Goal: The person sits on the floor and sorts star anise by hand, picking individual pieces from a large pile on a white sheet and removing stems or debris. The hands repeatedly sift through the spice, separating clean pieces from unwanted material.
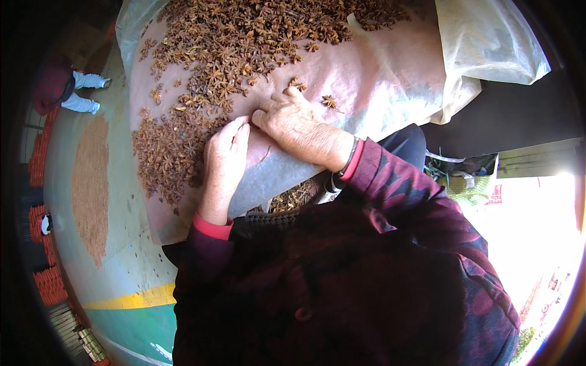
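A large heap of dried star anise lies on a plastic sheet spread over a raised surface. My left hand rests at the sheet's near part, its fingers against a smaller pile of star anise. Right beside it, my right hand is bent over the sheet with fingers curled down; its fingertips are partly hidden. One star anise lies at the knuckles of my right hand, and another with a stem lies to its right. Whether either hand holds a piece cannot be told.
Below the sheet's near edge, a container of plant bits shows by my lap. A green woven bag stands at the right. Another person is on the floor area at the far left, near a long brown spread of material.
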`<move>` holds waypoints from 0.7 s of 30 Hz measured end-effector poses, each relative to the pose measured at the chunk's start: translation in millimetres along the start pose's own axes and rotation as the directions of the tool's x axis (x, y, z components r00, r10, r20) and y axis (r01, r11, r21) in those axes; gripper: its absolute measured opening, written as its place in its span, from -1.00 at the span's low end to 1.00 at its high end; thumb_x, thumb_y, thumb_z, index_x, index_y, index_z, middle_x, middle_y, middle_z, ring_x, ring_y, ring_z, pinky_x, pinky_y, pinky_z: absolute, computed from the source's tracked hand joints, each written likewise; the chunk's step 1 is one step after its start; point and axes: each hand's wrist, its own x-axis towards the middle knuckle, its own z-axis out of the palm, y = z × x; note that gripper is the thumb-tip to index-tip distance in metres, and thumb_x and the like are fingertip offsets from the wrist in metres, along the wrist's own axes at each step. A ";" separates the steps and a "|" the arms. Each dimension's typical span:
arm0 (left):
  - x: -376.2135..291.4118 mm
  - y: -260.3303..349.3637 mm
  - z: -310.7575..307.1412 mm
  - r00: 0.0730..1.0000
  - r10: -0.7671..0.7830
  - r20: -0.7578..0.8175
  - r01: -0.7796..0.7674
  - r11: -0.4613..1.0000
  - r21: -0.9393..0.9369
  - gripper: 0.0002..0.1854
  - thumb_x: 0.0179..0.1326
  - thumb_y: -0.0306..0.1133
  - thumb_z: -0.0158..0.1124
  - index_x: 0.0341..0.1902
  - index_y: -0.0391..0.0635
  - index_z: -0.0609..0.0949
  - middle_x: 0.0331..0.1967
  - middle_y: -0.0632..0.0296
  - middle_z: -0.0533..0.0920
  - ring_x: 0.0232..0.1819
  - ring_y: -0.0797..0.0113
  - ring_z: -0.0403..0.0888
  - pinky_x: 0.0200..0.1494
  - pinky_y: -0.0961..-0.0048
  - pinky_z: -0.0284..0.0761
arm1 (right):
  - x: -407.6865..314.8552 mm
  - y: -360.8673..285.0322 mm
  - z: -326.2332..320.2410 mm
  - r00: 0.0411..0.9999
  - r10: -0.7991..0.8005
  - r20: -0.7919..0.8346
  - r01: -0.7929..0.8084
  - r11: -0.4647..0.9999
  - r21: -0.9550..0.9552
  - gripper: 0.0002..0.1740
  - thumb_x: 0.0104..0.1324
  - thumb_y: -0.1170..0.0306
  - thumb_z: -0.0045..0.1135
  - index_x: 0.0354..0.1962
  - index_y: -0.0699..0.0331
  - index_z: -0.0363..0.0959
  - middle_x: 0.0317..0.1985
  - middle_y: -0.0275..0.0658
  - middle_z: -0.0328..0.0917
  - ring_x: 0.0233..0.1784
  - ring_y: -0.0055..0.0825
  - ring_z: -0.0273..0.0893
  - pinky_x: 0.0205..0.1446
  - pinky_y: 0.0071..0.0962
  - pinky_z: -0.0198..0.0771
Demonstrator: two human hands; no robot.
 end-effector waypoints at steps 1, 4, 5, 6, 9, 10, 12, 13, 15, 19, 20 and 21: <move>-2.6 -1.0 -4.8 0.999 -0.045 0.021 0.045 0.999 -0.007 -0.72 0.41 -0.33 0.23 0.07 -0.22 0.68 -0.23 0.00 0.75 -0.23 0.14 0.74 -0.08 0.32 0.60 | 3.3 -6.7 3.6 0.995 -0.008 -0.103 0.017 0.996 0.093 -0.82 0.27 0.34 0.05 -0.26 0.15 0.60 -0.24 -0.22 0.64 -0.08 -0.36 0.61 0.08 -0.31 0.32; -13.3 14.4 -17.7 0.960 -0.209 0.185 0.272 0.851 -0.449 -0.63 0.51 -0.32 0.14 0.28 -0.22 0.58 -0.42 0.39 0.58 -0.50 0.64 0.44 -0.45 0.68 0.36 | 0.4 -29.6 2.7 0.964 0.157 -0.213 -0.055 0.907 0.418 -0.89 0.29 0.40 0.07 -0.34 0.23 0.54 -0.44 -0.07 0.59 -0.34 -0.18 0.63 -0.13 -0.21 0.38; -15.9 23.8 -22.6 0.930 -0.251 0.270 0.363 0.753 -0.550 -0.60 0.54 -0.31 0.12 0.33 -0.23 0.54 -0.44 0.47 0.52 -0.54 0.73 0.35 -0.52 0.76 0.28 | -4.7 -30.0 5.1 0.954 0.243 -0.177 -0.060 0.732 0.678 -0.87 0.37 0.42 0.11 -0.30 0.33 0.53 -0.39 -0.03 0.63 -0.30 -0.08 0.66 -0.18 -0.12 0.46; -21.7 26.9 -28.1 0.920 -0.241 0.310 0.384 0.717 -0.582 -0.59 0.55 -0.34 0.09 0.38 -0.19 0.51 -0.42 0.47 0.53 -0.55 0.78 0.30 -0.56 0.80 0.16 | -9.7 -34.7 -5.7 0.947 0.319 -0.049 -0.127 0.507 0.852 -0.84 0.41 0.40 0.12 -0.25 0.36 0.53 -0.36 -0.03 0.65 -0.27 -0.11 0.68 -0.17 -0.15 0.50; -34.2 35.5 -32.0 0.914 -0.179 0.364 0.391 0.625 -0.676 -0.61 0.53 -0.34 0.12 0.32 -0.27 0.52 -0.37 0.38 0.57 -0.55 0.75 0.34 -0.57 0.79 0.18 | -23.2 -42.1 -14.0 0.940 0.299 0.164 -0.186 0.045 0.982 -0.76 0.51 0.32 0.11 -0.16 0.37 0.56 -0.31 -0.03 0.69 -0.22 -0.30 0.71 -0.10 -0.30 0.56; -34.1 43.4 -28.3 0.927 -0.204 0.316 0.372 0.625 -0.686 -0.65 0.53 -0.35 0.11 0.27 -0.27 0.54 -0.37 0.36 0.59 -0.56 0.74 0.35 -0.58 0.78 0.18 | -24.9 -35.6 -31.3 0.947 0.298 0.123 -0.156 0.091 0.984 -0.77 0.48 0.34 0.15 -0.14 0.38 0.56 -0.33 -0.05 0.69 -0.22 -0.39 0.70 -0.10 -0.34 0.56; -40.8 37.3 -25.7 0.945 -0.147 0.292 0.317 0.629 -0.710 -0.72 0.52 -0.37 0.14 0.14 -0.29 0.61 -0.44 0.35 0.58 -0.58 0.72 0.34 -0.59 0.75 0.16 | -31.8 -23.5 -33.1 0.938 0.334 0.093 -0.201 0.305 0.931 -0.76 0.42 0.32 0.25 -0.18 0.36 0.51 -0.39 -0.10 0.64 -0.33 -0.35 0.64 -0.21 -0.32 0.51; -44.1 39.5 -24.8 0.955 -0.186 0.231 0.296 0.631 -0.718 -0.78 0.50 -0.39 0.16 0.05 -0.28 0.63 -0.46 0.35 0.58 -0.57 0.69 0.37 -0.57 0.73 0.21 | -31.7 -18.5 -35.9 0.940 0.336 0.061 -0.193 0.374 0.907 -0.75 0.40 0.31 0.28 -0.19 0.34 0.49 -0.40 -0.12 0.61 -0.36 -0.33 0.61 -0.25 -0.31 0.49; -48.8 35.2 -22.8 0.993 -0.092 0.074 0.114 0.915 -0.388 -0.85 0.38 -0.45 0.27 -0.05 -0.22 0.64 -0.42 0.29 0.64 -0.53 0.50 0.53 -0.48 0.52 0.42 | -25.1 -18.8 -48.5 0.953 0.303 0.019 -0.147 0.403 0.903 -0.72 0.39 0.29 0.31 -0.13 0.29 0.47 -0.41 -0.30 0.49 -0.35 -0.56 0.48 -0.25 -0.42 0.47; -34.5 57.5 -11.5 0.912 0.405 -0.061 -0.374 0.884 0.279 -0.84 0.16 -0.44 0.39 -0.20 -0.15 0.63 -0.38 0.00 0.63 -0.32 -0.08 0.63 -0.29 0.10 0.56 | -24.6 -9.4 -54.1 0.977 0.194 -0.084 -0.023 0.493 0.869 -0.82 0.39 0.38 0.21 -0.19 0.27 0.40 -0.38 -0.03 0.53 -0.28 0.05 0.59 -0.26 -0.15 0.50; -34.5 57.8 -12.6 0.915 0.402 -0.030 -0.383 0.890 0.247 -0.86 0.16 -0.44 0.40 -0.26 -0.13 0.60 -0.42 0.03 0.61 -0.33 -0.07 0.63 -0.30 0.09 0.56 | -27.6 -9.2 -51.7 0.978 0.184 -0.094 -0.016 0.522 0.853 -0.83 0.41 0.37 0.20 -0.20 0.27 0.43 -0.38 -0.05 0.54 -0.28 -0.02 0.62 -0.25 -0.19 0.51; -32.3 58.4 -9.0 0.921 0.385 -0.064 -0.370 0.913 0.169 -0.86 0.07 -0.56 0.41 -0.32 -0.17 0.60 -0.44 0.02 0.60 -0.42 -0.01 0.61 -0.34 0.17 0.53 | -29.8 -7.5 -49.0 0.979 0.173 -0.109 -0.005 0.554 0.833 -0.84 0.44 0.36 0.19 -0.21 0.28 0.46 -0.37 -0.06 0.56 -0.29 -0.09 0.64 -0.25 -0.23 0.53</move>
